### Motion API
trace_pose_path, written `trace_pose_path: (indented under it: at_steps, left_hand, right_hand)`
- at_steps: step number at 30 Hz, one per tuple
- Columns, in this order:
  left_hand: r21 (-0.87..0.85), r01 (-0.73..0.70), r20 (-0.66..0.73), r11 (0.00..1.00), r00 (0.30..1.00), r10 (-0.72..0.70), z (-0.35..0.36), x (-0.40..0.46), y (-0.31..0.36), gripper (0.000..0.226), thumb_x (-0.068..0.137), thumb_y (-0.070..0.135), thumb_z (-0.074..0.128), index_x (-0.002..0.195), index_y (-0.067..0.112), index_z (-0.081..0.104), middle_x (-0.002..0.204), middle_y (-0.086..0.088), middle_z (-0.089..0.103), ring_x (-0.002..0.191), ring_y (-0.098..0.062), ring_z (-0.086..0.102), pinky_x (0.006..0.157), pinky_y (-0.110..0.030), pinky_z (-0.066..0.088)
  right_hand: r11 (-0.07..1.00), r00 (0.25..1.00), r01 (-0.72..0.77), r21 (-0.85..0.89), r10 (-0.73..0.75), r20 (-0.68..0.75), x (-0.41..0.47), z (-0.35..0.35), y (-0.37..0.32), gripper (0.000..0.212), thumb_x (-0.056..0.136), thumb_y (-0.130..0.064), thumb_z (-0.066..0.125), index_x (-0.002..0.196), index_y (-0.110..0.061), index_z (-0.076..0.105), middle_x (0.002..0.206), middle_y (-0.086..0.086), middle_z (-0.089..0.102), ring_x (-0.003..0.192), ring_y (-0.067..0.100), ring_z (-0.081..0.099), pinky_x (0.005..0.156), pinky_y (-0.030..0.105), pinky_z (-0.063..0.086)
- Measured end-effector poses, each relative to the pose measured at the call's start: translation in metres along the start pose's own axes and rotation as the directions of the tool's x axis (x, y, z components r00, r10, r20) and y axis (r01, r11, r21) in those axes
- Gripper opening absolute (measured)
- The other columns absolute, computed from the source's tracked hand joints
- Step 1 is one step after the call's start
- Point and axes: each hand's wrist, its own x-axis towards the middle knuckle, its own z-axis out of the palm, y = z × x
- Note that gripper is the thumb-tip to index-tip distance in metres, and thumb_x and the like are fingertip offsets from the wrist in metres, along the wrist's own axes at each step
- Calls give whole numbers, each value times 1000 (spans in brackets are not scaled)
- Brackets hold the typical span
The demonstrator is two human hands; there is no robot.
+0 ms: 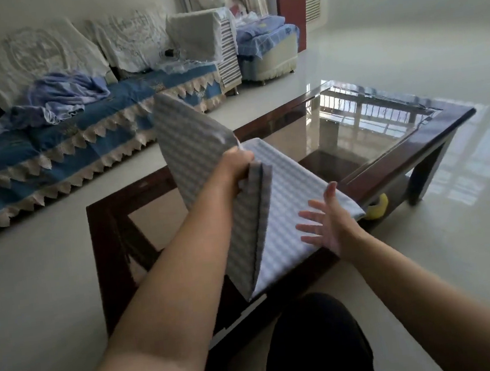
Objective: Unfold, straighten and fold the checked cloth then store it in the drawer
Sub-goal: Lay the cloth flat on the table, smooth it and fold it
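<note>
The checked cloth (279, 181), grey and white, lies in a long band across the near part of the glass-topped coffee table (430, 123). My left hand (237, 163) grips one edge of it and holds that half raised, standing up like an opened flap. My right hand (324, 222) hovers just above the flat half near the table's right edge, palm down, fingers spread, holding nothing. No drawer can be seen.
A sofa (87, 132) with a blue cover and a crumpled blue cloth runs along the left. A small stool with blue fabric (266, 50) stands behind it. A yellow object (379, 206) sits under the table's right edge. My dark-clothed knee (314, 338) is at the bottom.
</note>
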Motion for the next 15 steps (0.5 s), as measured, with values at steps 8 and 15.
trace_pose_path:
  at_steps: [8, 15]
  left_hand:
    - [538, -277, 367, 796, 927, 75, 122, -4, -88, 58, 97, 42, 43, 147, 14, 32, 150, -8, 40, 138, -26, 38, 110, -31, 29]
    - [839, -45, 10, 542, 998, 68, 54, -2, -140, 65, 94, 63, 18, 151, 33, 10, 162, 0, -3, 148, -29, -10, 115, -55, -3]
  right_hand:
    - [996, 975, -85, -25, 78, -210, 37, -57, 0, 47, 88, -43, 61, 123, -12, 54, 105, 16, 65, 90, 33, 65, 69, 44, 56]
    - [777, 869, 255, -575, -445, -216, 56, -46, -26, 23, 78, -11, 60, 99, -9, 70, 86, 1, 66, 77, 15, 64, 68, 29, 54]
